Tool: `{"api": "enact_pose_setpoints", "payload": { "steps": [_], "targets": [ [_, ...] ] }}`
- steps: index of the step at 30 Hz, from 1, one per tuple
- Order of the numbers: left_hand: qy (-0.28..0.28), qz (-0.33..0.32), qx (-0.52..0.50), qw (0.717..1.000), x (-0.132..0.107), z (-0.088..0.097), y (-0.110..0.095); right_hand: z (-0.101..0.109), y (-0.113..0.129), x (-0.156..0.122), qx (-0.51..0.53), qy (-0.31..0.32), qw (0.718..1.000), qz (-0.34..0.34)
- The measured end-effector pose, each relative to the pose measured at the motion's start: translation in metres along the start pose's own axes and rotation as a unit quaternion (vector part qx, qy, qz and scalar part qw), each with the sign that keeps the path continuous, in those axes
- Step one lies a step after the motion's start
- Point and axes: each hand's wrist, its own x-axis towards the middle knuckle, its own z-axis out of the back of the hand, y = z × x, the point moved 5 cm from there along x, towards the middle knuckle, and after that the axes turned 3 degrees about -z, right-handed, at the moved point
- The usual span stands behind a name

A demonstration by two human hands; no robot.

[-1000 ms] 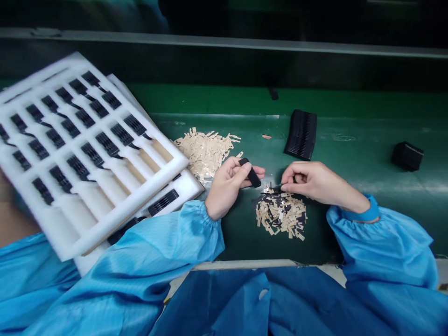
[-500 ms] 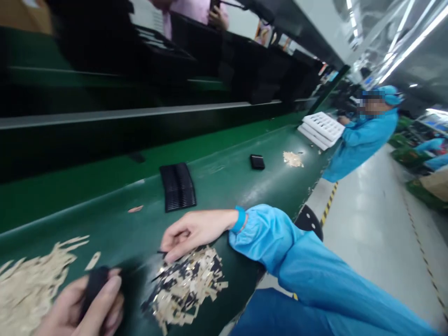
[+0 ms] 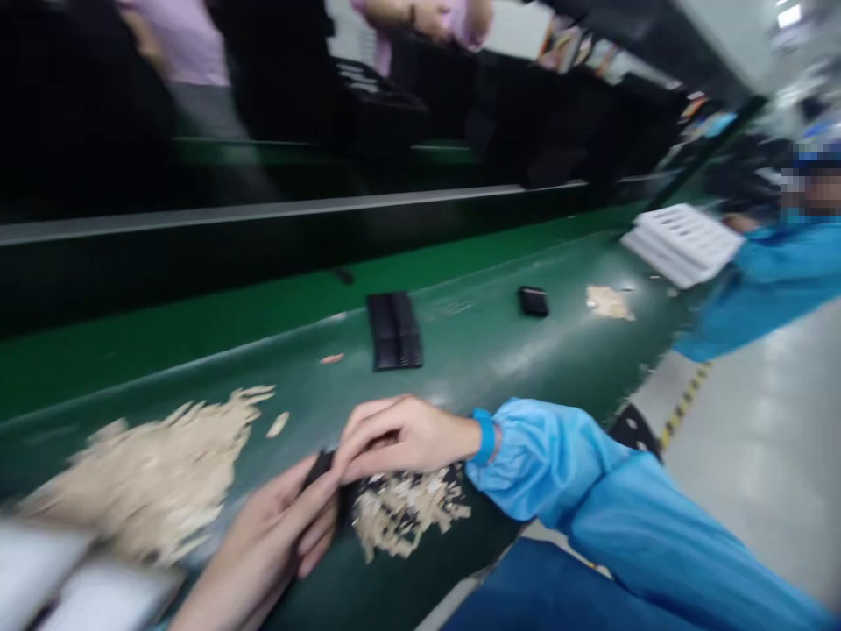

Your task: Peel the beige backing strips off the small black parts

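Observation:
My left hand is closed around a small black part, mostly hidden by the fingers. My right hand meets it there, with thumb and fingers pinched at the part's near end; what lies between those fingertips is hidden. Just below my right hand is a mixed pile of small beige and black strips, some of them shiny. To the left of my left hand spreads a larger heap of flat beige pieces, with one loose beige piece beside it.
On the green bench lie a black ribbed panel, a small black block and a small beige pile. White trays are stacked near a co-worker in blue. Blurred white boxes fill the lower left corner.
My hands have come together: the left one moved right and up with the black part, and the right one left the strip pile to touch it. The view has swung left.

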Motion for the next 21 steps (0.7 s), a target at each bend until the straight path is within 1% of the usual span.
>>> {"api": "enact_pose_setpoints", "payload": {
  "steps": [2, 4, 5, 7, 9, 10, 13, 15, 17, 21],
  "targets": [
    [0.024, -0.006, -0.037, 0.999, -0.003, -0.011, -0.011, 0.000, 0.005, -0.004, -0.029, -0.025, 0.999, 0.001],
    [0.053, -0.021, -0.061, 0.997, -0.001, -0.018, -0.018, 0.003, 0.005, -0.007, -0.057, -0.047, 0.997, -0.013],
    [0.056, -0.024, -0.076, 0.995, 0.001, -0.019, -0.018, 0.005, 0.004, -0.008, -0.074, -0.058, 0.995, -0.012],
    [0.051, -0.038, -0.103, 0.993, 0.004, -0.018, -0.018, 0.006, 0.003, -0.009, -0.099, -0.056, 0.993, -0.025],
    [0.030, -0.057, -0.108, 0.992, 0.005, -0.015, -0.018, 0.007, 0.003, -0.010, -0.097, -0.054, 0.993, -0.047],
    [0.008, -0.073, -0.092, 0.993, 0.005, -0.012, -0.019, 0.008, 0.002, -0.010, -0.084, -0.057, 0.992, -0.074],
    [-0.078, -0.116, 0.025, 0.990, 0.004, -0.004, -0.021, 0.009, -0.004, -0.012, -0.030, -0.075, 0.981, -0.176],
    [-0.111, -0.128, 0.098, 0.981, 0.003, -0.001, -0.023, 0.008, -0.008, -0.013, -0.031, -0.076, 0.972, -0.219],
    [-0.121, -0.132, 0.131, 0.975, 0.002, 0.000, -0.024, 0.006, -0.011, -0.013, -0.061, -0.059, 0.970, -0.230],
    [-0.135, -0.143, 0.141, 0.970, 0.002, -0.001, -0.024, 0.002, -0.014, -0.015, -0.092, -0.040, 0.968, -0.229]
  ]
}}
